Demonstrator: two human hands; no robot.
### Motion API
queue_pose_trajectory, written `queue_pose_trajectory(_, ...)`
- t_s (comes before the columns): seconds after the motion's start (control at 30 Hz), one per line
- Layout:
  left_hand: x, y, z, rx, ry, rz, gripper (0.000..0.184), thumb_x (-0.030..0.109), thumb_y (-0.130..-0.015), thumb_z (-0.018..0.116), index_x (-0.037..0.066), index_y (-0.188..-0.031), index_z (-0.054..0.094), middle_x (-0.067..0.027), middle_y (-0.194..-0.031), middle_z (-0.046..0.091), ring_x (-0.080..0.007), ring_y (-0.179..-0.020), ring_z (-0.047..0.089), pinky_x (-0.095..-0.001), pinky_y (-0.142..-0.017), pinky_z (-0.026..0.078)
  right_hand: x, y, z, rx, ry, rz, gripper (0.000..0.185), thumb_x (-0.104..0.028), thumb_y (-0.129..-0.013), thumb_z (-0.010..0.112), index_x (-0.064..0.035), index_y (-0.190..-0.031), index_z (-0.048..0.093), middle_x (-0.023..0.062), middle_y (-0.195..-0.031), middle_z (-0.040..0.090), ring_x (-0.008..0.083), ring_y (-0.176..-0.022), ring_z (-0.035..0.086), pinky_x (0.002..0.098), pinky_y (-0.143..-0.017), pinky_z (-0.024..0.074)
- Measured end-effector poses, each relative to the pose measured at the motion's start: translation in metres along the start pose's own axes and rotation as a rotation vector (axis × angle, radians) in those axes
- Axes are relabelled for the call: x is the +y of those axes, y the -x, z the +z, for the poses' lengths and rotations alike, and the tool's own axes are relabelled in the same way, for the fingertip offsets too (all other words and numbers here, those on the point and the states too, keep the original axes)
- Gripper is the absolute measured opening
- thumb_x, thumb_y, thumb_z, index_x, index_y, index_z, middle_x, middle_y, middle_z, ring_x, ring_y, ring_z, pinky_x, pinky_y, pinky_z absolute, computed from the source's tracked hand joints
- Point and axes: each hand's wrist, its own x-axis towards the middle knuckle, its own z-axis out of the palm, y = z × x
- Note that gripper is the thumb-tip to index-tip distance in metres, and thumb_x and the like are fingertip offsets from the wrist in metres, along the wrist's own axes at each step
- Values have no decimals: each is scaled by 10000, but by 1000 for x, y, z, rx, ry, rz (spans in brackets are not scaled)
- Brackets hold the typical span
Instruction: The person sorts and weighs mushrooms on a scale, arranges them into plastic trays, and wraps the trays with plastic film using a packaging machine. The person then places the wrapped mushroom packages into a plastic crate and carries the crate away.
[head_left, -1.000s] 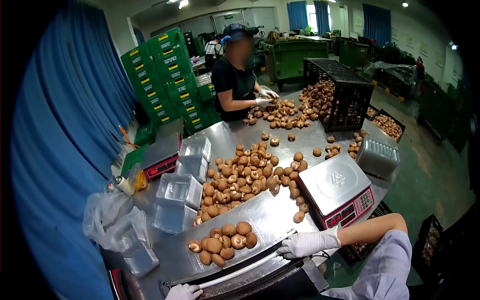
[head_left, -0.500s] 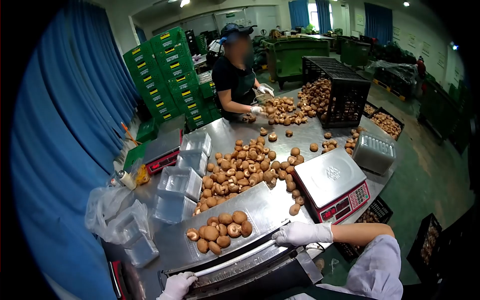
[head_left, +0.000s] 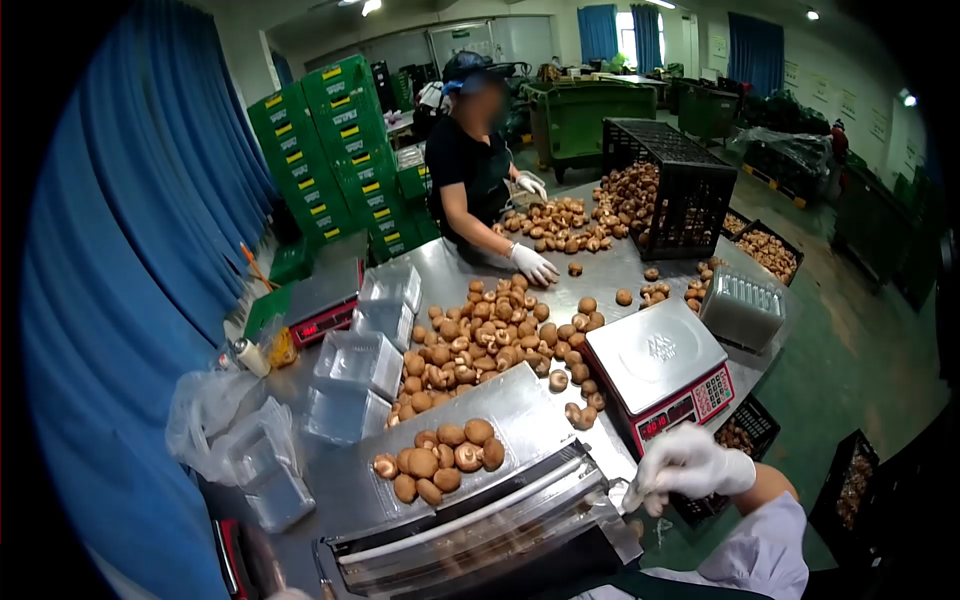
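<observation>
My right hand (head_left: 692, 466), in a white glove, is raised by the right end of the wrapping machine (head_left: 470, 550). Its fingers are pinched together near a small whitish piece (head_left: 622, 496), and I cannot make out what they hold. Only a sliver of my left hand (head_left: 290, 594) shows at the bottom edge, its fingers hidden. Across the machine runs a white bar (head_left: 450, 522) with clear film below it. Behind that, a clear tray of brown mushrooms (head_left: 422, 463) rests on the metal plate (head_left: 350, 490).
Loose mushrooms (head_left: 490, 330) cover the middle of the steel table. Clear trays (head_left: 355, 370) are stacked left, and a scale (head_left: 655, 350) stands right. A co-worker (head_left: 468, 165) in white gloves reaches over the table beside a tipped black crate (head_left: 690, 190).
My right hand has left the white bar, moving right and closing into a pinch. My left hand has dropped almost out of view. The co-worker's hand has come nearer the middle pile.
</observation>
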Motion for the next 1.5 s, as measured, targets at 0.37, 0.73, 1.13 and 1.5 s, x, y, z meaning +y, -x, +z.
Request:
queue_pose_trajectory(0.37, -110, -300, -4, 270, -988, 714, 363, 80, -765, 596, 11, -1118, 550, -259, -1255, 456, -362, -1157, 472, -372, -994, 364, 217, -191, -6, -19, 957, -16, 532, -148, -840, 576, -64, -1320, 363, 292, -1346, 343, 404, -1180, 444, 393, -958, 415)
queue_pose_trajectory(0.73, -192, -258, -9, -98, -183, 52, 447, 329, -975, 342, -21, -1194, 514, -139, -1079, 603, -235, -928, 613, -332, -818, 490, 188, -140, 16, -6, 462, 398, 460, -388, -950, 396, 16, -909, 613, 209, -786, 620, 352, -756, 603, 374, -708, 467)
queue_pose_trajectory(1.13, -121, -202, 19, 118, -12, -382, 296, 273, -935, 493, 26, -1069, 585, -46, -835, 593, -144, -656, 588, -266, -554, 532, 196, -118, 19, 40, 715, 465, 368, -343, -894, 456, -3, -991, 561, 252, -814, 622, 410, -782, 606, 449, -740, 481)
queue_pose_trajectory(1.5, -137, -211, 36, 135, -306, -347, 236, 184, -913, 517, -18, -864, 627, -25, -636, 571, -85, -476, 489, -255, -433, 407, 181, -127, 43, -13, 830, 720, 394, -333, -926, 374, 16, -972, 552, 224, -828, 635, 404, -798, 608, 477, -739, 467)
